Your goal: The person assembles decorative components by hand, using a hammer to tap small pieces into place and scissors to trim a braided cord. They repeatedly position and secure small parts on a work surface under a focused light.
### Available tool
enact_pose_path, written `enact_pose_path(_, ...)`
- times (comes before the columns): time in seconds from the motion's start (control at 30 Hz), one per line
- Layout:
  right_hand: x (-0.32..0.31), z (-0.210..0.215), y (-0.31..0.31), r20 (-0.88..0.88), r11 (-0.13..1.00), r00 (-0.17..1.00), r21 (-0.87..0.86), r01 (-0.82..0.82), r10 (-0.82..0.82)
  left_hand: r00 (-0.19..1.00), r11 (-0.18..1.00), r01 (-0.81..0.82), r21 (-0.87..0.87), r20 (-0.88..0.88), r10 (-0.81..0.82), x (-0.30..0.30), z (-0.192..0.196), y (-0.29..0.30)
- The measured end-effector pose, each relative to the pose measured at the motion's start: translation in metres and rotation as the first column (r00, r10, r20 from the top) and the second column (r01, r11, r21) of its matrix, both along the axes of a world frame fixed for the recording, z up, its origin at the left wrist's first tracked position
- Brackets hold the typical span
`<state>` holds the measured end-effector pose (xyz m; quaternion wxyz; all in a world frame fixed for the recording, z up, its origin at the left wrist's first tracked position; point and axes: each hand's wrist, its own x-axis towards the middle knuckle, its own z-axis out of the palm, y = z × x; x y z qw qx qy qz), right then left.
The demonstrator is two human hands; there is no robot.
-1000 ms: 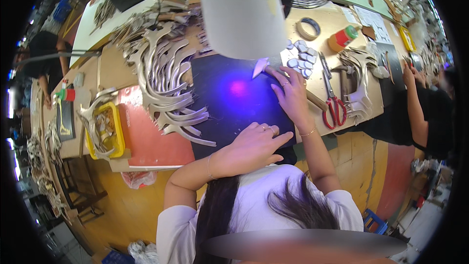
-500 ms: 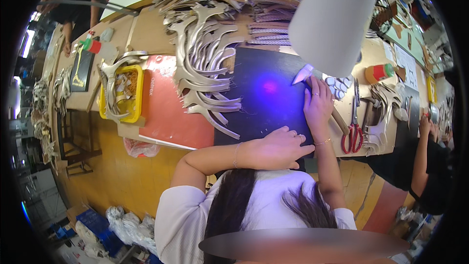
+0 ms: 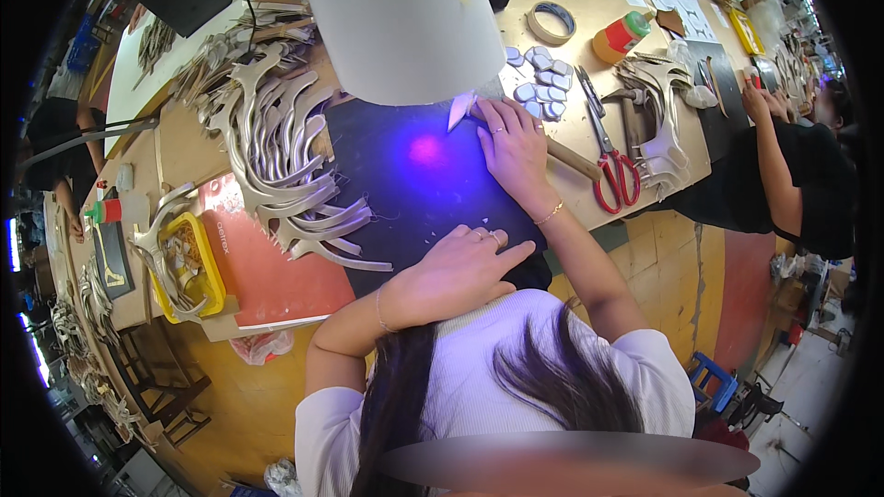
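My left hand hovers close to my chest over the near edge of the black mat, fingers loosely stretched and holding nothing. Farther forward, my right hand curls over a wooden-handled tool at the mat's right edge. The hand covers part of this tool, so its exact kind is hidden. By the fingertips is a pale, pointed piece; what it belongs to is unclear. A blue-violet light spot falls on the mat left of this hand.
Silvery curved strips are heaped left of the mat. A large white cylinder overhangs its far side. Rightward lie pale tiles, red-handled scissors, a hammer and a tape roll. A yellow bin stands left.
The whole view has swung to the right, so the table's things sit farther left. My right hand stays over the wooden-handled tool; my left is still empty near my chest.
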<state>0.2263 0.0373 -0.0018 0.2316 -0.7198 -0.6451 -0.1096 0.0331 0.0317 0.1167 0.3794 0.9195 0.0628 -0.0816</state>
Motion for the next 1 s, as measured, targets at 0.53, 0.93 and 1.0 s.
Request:
enact_pose_path(0.53,0.001,0.0,0.0,-0.018,1.0,1.0,-0.02,-0.001,0.0,1.0,0.999,-0.02,0.046,0.009,0.02,0.0,0.002,0.006)
enact_pose_path(0.93,0.002,-0.008,0.001,-0.012,0.999,1.0,0.039,-0.008,0.008,0.68,0.461,-0.731,0.503,0.48,0.554,0.07,-0.114,0.214)
enact_pose_path(1.0,0.003,-0.01,0.0,-0.006,0.999,1.0,0.047,-0.007,0.007,0.711,0.511,-0.696,0.505,0.385,0.588,0.077,-0.132,0.228)
